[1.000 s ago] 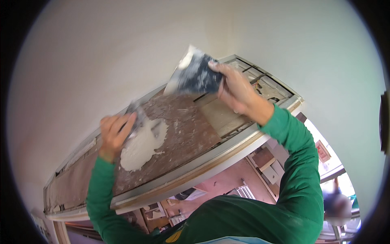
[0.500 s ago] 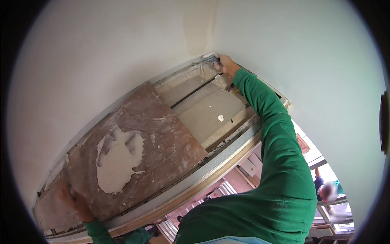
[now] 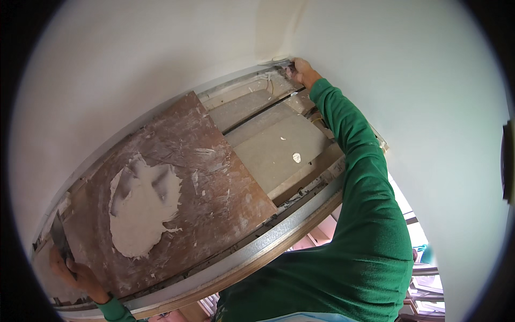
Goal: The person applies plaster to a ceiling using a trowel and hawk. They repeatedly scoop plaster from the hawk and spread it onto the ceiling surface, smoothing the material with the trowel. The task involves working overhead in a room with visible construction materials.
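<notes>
My left hand (image 3: 78, 278) is closed round the handle of a putty knife (image 3: 60, 237), over the left end of a brown board (image 3: 209, 172). The knife's dark blade points away from me. A broad patch of off-white filler (image 3: 142, 209) lies spread on the board, with dents in its far part. Stretched out to the far corner, my right hand (image 3: 302, 72) is closed at the foot of the walls. A dark, greyish thing shows by its fingers, too small to make out.
Right of the board lies a grey panelled recess (image 3: 279, 142) with gaps and a yellow wire (image 3: 317, 119). A metal-edged rim (image 3: 257, 236) runs along the near side. Plain walls (image 3: 365, 53) meet behind. Beyond the rim, at lower right, a lower space with shelving (image 3: 428, 282) shows.
My left hand has moved down and left, and the putty knife now shows clearly in it. My right hand stays in the corner. The view has shifted slightly.
</notes>
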The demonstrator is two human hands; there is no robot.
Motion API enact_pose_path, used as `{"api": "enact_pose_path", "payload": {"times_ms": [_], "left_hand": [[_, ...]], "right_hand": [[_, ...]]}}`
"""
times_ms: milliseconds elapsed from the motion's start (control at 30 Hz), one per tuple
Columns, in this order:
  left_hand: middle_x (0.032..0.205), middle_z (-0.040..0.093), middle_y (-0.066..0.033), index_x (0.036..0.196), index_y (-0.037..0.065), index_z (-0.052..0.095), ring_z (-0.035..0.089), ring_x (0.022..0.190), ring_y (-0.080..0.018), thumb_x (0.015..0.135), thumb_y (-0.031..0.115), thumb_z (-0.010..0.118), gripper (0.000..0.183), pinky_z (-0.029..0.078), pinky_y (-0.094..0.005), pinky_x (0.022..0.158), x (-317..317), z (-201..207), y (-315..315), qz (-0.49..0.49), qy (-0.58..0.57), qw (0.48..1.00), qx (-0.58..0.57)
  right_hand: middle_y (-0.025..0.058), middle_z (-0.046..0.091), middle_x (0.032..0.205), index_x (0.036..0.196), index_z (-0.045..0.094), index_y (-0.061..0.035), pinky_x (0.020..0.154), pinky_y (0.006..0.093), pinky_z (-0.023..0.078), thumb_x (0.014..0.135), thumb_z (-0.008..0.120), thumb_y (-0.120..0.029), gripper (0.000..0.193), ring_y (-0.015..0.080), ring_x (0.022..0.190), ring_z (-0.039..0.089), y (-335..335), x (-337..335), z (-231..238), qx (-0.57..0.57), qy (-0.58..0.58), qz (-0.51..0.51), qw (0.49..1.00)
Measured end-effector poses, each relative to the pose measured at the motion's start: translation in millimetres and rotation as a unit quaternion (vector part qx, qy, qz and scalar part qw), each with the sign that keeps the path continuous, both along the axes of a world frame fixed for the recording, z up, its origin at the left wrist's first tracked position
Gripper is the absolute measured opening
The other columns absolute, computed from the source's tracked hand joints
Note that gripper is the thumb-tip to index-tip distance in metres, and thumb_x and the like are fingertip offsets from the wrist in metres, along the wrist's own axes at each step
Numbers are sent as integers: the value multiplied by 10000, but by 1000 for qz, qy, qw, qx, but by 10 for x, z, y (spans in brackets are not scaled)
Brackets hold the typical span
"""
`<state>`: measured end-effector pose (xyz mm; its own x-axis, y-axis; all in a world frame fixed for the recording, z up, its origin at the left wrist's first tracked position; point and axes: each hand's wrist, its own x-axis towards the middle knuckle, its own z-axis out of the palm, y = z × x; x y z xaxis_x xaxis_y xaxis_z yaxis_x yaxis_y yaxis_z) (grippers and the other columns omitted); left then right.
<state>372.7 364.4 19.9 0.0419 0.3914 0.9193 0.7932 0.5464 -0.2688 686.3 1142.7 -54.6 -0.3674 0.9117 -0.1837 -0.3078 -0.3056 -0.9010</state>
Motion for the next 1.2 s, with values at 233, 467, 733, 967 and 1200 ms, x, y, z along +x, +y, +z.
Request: {"api": "enact_pose_path", "payload": {"times_ms": [233, 467, 733, 967, 1200], "left_hand": [[1122, 554, -224, 1139, -125, 532, 546, 1024, -371, 1010, 195, 378, 378, 427, -432, 869, -36, -36, -52, 22, -11, 999, -21], [1157, 548, -224, 1154, -118, 535, 544, 1056, -363, 1010, 176, 356, 374, 424, -440, 891, -66, -27, -81, 10, -14, 999, -31], [1188, 538, -206, 1174, -65, 513, 531, 1094, -367, 1005, 145, 375, 304, 426, -442, 913, -100, -34, -162, -26, -5, 999, -26], [1192, 538, -200, 1190, -44, 513, 522, 1106, -368, 1012, 199, 373, 333, 428, -456, 913, -67, -13, -272, -25, -3, 999, -28], [1220, 537, -184, 1191, -35, 536, 497, 1148, -357, 1009, 241, 386, 363, 401, -455, 956, -258, -93, -12, -73, 2, 997, -1]], "right_hand": [[139, 632, 832, 977, 530, -2, 432, 257, 444, 945, 353, -158, 238, 215, 623, 604, -70, -84, 149, 11, -7, -24, 1000], [28, 662, 715, 829, 596, -100, 464, 245, 362, 924, 383, -237, 271, 104, 568, 588, 89, -101, 744, 9, -94, -44, 995], [42, 693, 784, 897, 611, -130, 522, 259, 363, 920, 396, -309, 282, 89, 561, 580, -78, -96, 1981, 89, -44, -78, 992], [120, 691, 867, 999, 538, -16, 598, 257, 428, 924, 412, -341, 356, 138, 599, 602, -263, 48, 2832, 124, 64, -89, 986], [-18, 479, 503, 655, 524, -138, 326, 227, 340, 909, 431, -353, 346, 125, 412, 512, 355, 985, 3583, 255, 158, -35, 953]]}}
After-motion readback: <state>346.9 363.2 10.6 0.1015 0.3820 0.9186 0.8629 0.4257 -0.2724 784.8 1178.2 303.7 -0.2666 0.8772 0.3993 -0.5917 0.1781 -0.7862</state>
